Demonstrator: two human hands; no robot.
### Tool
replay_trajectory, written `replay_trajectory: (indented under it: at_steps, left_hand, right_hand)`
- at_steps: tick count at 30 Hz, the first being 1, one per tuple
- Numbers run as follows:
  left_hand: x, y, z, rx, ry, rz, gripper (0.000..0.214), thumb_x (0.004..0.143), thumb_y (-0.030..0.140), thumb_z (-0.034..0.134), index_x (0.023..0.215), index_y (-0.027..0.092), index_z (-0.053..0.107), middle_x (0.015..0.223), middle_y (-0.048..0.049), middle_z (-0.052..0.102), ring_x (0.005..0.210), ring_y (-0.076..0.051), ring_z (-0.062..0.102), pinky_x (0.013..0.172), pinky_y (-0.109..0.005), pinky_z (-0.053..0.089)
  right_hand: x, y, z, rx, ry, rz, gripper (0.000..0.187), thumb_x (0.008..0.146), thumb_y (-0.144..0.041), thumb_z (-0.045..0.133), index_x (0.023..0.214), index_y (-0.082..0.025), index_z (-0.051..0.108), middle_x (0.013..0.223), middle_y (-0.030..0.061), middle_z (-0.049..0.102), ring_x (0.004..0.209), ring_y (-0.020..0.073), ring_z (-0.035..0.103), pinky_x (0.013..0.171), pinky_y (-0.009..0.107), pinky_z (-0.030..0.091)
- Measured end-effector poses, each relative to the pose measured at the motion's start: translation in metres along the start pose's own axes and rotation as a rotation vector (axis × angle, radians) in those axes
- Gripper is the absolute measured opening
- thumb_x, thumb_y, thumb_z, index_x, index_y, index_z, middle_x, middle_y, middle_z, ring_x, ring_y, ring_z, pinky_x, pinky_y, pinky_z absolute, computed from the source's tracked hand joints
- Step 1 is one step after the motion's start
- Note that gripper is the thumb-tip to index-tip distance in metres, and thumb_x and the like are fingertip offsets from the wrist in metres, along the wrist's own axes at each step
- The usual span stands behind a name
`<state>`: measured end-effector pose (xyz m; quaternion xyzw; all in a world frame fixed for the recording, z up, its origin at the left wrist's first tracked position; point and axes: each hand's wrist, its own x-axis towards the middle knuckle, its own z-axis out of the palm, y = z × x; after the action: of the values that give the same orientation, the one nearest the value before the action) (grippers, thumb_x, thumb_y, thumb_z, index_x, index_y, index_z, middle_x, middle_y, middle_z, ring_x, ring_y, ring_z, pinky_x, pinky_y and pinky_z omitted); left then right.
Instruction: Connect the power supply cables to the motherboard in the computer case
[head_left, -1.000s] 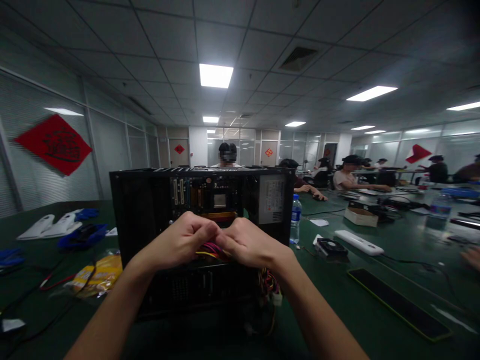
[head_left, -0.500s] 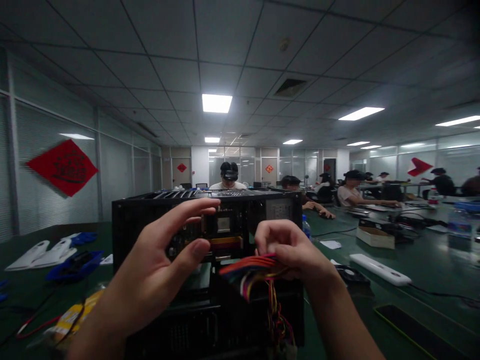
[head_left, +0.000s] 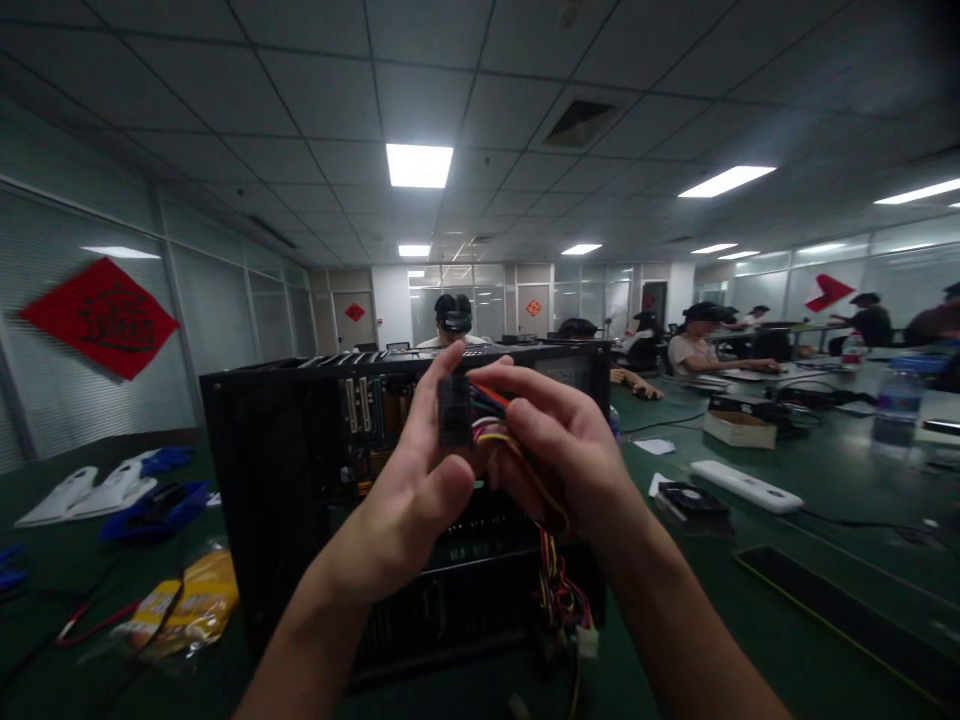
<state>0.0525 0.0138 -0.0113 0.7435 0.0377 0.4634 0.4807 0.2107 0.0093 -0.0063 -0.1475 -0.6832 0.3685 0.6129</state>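
My right hand (head_left: 562, 435) is closed round a bundle of coloured wires, a computer power cable (head_left: 493, 430). The wide black connector (head_left: 454, 412) on its end faces left. My left hand (head_left: 409, 500) is held up against the connector's left side. Its fingers are stretched upward and its thumb stands apart below; the fingertips are partly hidden. Behind both hands stands a black computer case (head_left: 274, 490), open towards me, with slots and boards (head_left: 360, 405) showing inside. More thin wires with a white plug (head_left: 587, 642) hang at its lower right.
To the left lie white gloves (head_left: 90, 495), a blue tray (head_left: 156, 512) and a yellow packet (head_left: 187, 605). On the right are a fan (head_left: 694, 503), a white power strip (head_left: 745, 486), a dark flat strip (head_left: 840, 620) and an open box (head_left: 739, 428). Other people (head_left: 701, 350) sit farther back.
My right hand has moved left and up with the cable, turning its connector upright. My left hand has come right and now meets the connector. The view has tilted down slightly.
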Motion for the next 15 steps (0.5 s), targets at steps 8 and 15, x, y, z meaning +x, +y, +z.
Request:
replay_trajectory:
  at_steps: [8,15]
  left_hand:
    - [0.003,0.008,0.030,-0.064,0.256,0.054,0.077,0.090,0.078,0.033,0.152,0.033,0.025,0.153,-0.0064,0.046,0.142,-0.036,0.040,0.112,-0.054,0.042]
    - [0.002,0.014,0.042,0.068,0.374,0.129,0.067,0.094,0.073,0.012,0.149,0.037,0.027,0.155,0.0019,0.044,0.143,-0.030,0.039,0.108,-0.050,0.046]
  right_hand:
    - [-0.008,0.010,0.027,-0.099,0.306,-0.180,0.035,0.091,-0.043,0.065,0.121,-0.025,0.063,0.075,-0.0007,0.063,0.045,0.0087,0.049,0.040,0.021,0.044]
    - [-0.013,0.020,0.034,-0.095,0.438,-0.231,0.041,0.092,-0.042,0.064,0.130,-0.027,0.058,0.071,0.0001,0.063,0.048,0.0125,0.054,0.043,0.025,0.048]
